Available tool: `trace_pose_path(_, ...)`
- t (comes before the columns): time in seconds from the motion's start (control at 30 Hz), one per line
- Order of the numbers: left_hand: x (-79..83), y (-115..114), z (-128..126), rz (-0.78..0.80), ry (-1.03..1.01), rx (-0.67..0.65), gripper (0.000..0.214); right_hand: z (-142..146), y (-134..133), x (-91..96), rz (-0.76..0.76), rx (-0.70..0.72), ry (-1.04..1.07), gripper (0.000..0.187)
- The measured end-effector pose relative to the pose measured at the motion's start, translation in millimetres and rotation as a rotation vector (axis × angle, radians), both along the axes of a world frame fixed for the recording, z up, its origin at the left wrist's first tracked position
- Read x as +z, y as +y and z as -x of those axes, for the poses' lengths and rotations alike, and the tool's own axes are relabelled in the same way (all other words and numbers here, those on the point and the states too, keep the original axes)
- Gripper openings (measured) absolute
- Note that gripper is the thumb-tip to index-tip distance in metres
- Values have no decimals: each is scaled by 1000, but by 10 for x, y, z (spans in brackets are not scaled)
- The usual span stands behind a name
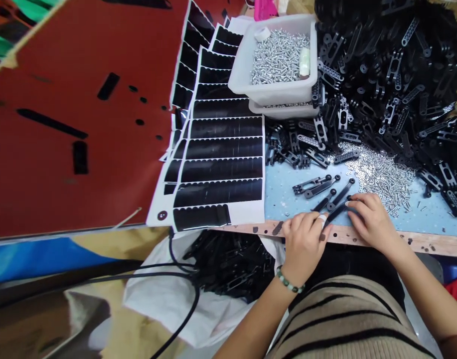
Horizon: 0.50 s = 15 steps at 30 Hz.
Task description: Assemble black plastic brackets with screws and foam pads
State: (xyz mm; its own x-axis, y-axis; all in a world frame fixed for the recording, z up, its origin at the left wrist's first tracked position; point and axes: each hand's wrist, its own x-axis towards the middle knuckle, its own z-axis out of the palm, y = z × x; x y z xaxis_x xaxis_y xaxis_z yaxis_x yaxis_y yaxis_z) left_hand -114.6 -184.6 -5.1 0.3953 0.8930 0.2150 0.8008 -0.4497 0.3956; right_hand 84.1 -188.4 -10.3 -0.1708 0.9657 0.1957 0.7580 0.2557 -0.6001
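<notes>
My left hand (303,244), wearing a green bead bracelet and with white tape on one finger, grips one end of a slim black plastic link (336,213). My right hand (370,222) holds the link's other end, near the front edge of a pale blue mat (288,199). Just beyond my fingers lie several similar black links (313,185). Loose silver screws (378,174) are scattered to the right of them, close to my right hand. A large heap of black parts (385,85) fills the upper right.
A white plastic tub of silver screws (239,65) stands at the back. Black-and-white sheets (221,149) overlap on a red board (64,124) to the left. Below the wooden table edge (363,237), a white bag (168,294) holds black parts, and a black cable (178,269) runs beside it.
</notes>
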Motion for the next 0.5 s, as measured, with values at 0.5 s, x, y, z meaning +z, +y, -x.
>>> trace_pose_path(0.5, 307, -3, 67, -153, -234, -145, 14, 210, 8, 266, 397, -80, 849, 28)
